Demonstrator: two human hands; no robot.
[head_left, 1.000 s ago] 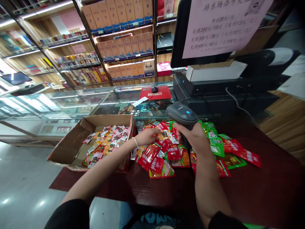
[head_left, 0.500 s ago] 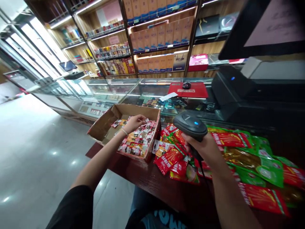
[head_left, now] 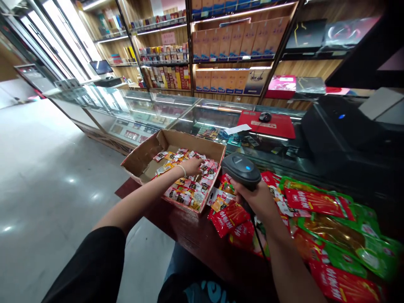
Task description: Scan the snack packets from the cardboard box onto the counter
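Left hand [head_left: 193, 166] laid palm-down inside cardboard box [head_left: 148, 153], fingers curled onto small snack sachets [head_left: 186, 185]; whether one is actually pinched can't be told tbh. Right hand [head_left: 260, 200] wrapped tight round grip of black barcode scanner [head_left: 241, 170], blue light lit on top, head aimed toward box. Red snack packets [head_left: 229, 216] piled just under scanner on dark wooden counter [head_left: 189, 231], white print on them too blurred to read. Green packets [head_left: 347, 235] spread further right.

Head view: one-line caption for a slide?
Left hand reaches into a cardboard box of snack packets; right hand holds a barcode scanner over red sachets.
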